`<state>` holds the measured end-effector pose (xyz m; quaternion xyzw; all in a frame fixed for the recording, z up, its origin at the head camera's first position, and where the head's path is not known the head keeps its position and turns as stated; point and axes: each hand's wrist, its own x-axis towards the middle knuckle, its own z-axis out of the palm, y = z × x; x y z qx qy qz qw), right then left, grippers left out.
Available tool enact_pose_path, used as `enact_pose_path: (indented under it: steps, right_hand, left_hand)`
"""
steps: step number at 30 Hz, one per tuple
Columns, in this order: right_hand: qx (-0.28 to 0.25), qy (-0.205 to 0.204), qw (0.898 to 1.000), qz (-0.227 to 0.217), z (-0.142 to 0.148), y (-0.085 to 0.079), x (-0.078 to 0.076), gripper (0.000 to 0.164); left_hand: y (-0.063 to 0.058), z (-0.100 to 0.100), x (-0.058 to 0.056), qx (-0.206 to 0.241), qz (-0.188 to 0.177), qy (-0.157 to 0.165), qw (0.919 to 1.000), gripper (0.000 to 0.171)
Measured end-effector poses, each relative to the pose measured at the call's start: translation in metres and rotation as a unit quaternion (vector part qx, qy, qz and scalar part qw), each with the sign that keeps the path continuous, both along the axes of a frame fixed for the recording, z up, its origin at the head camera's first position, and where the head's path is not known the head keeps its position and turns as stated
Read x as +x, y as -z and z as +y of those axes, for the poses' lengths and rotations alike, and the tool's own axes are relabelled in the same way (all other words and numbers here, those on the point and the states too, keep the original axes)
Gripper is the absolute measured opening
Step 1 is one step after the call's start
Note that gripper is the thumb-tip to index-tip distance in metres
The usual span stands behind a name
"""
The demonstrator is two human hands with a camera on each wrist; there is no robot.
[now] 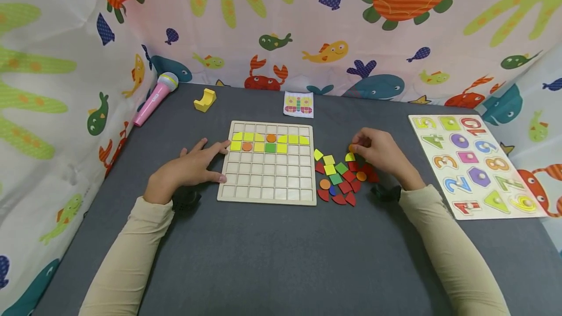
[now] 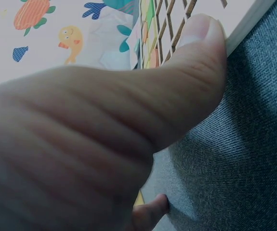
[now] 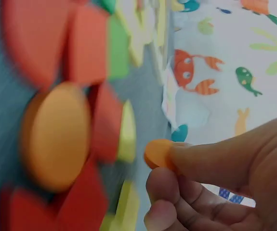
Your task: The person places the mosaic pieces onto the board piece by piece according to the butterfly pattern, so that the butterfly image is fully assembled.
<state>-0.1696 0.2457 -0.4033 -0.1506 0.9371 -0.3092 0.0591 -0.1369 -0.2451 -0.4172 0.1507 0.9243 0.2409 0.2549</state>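
Observation:
A wooden grid board (image 1: 268, 182) lies on the table, its upper rows filled with mostly yellow pieces plus orange discs and a green square (image 1: 270, 148). My left hand (image 1: 186, 167) rests at the board's left edge, fingers extended; in the left wrist view the thumb (image 2: 196, 57) lies against the rim. To the right of the board, my right hand (image 1: 379, 150) pinches an orange disc (image 3: 158, 153) between thumb and fingertips, above a loose pile of pieces. Red pieces (image 1: 344, 187), yellow squares (image 1: 329, 169), green squares (image 1: 335, 179) and another orange disc (image 3: 59, 137) lie in that pile.
A small pattern card (image 1: 298, 105) lies behind the board. A yellow curved block (image 1: 205, 100) and a pink toy microphone (image 1: 155, 99) are at the back left. On the right lies a number and shape puzzle board (image 1: 474, 169). Printed cloth (image 1: 263, 23) surrounds the table.

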Motion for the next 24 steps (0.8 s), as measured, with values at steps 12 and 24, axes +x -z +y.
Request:
enact_pose_path:
  steps: [12,24]
  right_hand:
    - [-0.062,-0.038,0.997,-0.007,-0.050,-0.002,-0.007,0.011]
    - [-0.082,-0.085,0.993,-0.021,-0.094,0.001,-0.010,0.006]
  left_hand:
    - [0.014,-0.004,-0.006,0.001,0.008,-0.001,1.0000,0.105]
    - [-0.004,0.003,0.002,0.003,0.007,0.000,1.0000,0.103]
